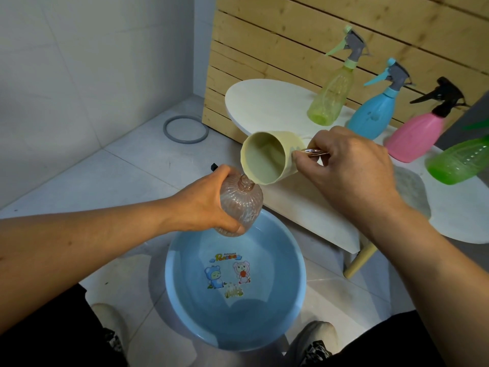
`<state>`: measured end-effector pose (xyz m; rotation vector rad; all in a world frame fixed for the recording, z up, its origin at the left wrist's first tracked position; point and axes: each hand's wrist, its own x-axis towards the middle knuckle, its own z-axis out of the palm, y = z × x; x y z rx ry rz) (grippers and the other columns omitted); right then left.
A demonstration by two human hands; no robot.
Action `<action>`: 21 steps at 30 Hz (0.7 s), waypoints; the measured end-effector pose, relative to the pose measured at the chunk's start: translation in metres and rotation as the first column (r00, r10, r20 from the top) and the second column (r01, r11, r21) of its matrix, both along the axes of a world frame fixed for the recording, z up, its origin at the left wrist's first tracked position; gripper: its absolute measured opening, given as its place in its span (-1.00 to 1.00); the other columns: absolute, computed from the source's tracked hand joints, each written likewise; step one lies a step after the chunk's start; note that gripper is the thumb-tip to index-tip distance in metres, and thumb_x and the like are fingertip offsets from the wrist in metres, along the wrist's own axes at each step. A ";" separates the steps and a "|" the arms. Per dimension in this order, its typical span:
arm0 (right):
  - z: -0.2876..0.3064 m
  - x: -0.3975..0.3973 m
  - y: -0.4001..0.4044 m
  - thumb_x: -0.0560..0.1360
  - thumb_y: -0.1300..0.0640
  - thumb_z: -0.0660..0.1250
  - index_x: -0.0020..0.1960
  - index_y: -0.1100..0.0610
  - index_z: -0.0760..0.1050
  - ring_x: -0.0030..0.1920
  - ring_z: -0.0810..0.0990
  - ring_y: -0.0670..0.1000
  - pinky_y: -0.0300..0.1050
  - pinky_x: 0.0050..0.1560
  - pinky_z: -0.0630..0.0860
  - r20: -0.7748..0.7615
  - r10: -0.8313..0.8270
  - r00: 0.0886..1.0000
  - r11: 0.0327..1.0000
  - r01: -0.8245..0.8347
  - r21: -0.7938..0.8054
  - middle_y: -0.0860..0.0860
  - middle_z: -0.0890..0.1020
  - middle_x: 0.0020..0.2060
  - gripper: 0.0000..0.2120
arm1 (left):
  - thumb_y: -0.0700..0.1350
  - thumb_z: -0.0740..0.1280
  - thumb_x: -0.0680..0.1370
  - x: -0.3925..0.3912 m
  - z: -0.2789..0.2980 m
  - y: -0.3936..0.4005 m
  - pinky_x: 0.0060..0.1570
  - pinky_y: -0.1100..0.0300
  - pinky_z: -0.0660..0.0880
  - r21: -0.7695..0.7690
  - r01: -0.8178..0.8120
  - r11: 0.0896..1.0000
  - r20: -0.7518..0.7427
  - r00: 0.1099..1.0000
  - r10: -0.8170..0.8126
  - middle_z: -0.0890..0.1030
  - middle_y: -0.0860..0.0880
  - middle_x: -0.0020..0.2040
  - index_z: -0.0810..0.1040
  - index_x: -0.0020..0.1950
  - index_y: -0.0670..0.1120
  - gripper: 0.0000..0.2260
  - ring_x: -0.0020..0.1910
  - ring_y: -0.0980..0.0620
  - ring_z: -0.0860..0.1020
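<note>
The left hand (209,200) grips the bottle (238,205) tilted over the basin (299,263), so spills fall in, while the right hand (352,165) clasps the cup (267,157) handle, lip at the bottle's mouth.

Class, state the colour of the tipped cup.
Pale yellow; the cup shows best in the head view.

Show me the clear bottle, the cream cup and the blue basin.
clear bottle (244,203): head view, on its ribbed shoulder below the neck.
cream cup (264,157): head view, on its inner wall.
blue basin (291,303): head view, on its right inner wall.
</note>
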<state>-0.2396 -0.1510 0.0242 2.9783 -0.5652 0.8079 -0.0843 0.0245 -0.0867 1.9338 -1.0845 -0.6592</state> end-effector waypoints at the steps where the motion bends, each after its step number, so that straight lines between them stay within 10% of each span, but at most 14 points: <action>1: 0.000 0.000 0.000 0.55 -0.16 0.28 -0.24 0.03 0.45 -0.30 0.46 0.08 0.05 -0.22 0.45 0.001 0.002 1.000 1.000 -0.002 -0.006 -0.04 0.48 -0.30 -0.69 | 0.01 0.73 0.21 0.000 0.000 0.000 -0.01 0.34 0.56 0.000 -0.001 1.000 -0.002 1.000 0.001 0.51 0.22 0.20 0.29 0.39 0.16 -0.11 0.15 0.23 0.54; 21: -0.001 0.001 0.000 0.58 -0.14 0.28 -0.17 0.10 0.53 -0.31 0.46 0.08 -0.03 -0.31 0.42 0.009 0.047 0.999 0.995 -0.046 -0.085 0.02 0.51 -0.28 -0.67 | 0.03 0.72 0.20 -0.002 0.000 0.000 0.02 0.29 0.58 0.009 0.002 1.000 0.005 1.000 -0.002 0.51 0.22 0.19 0.28 0.39 0.17 -0.10 0.14 0.24 0.54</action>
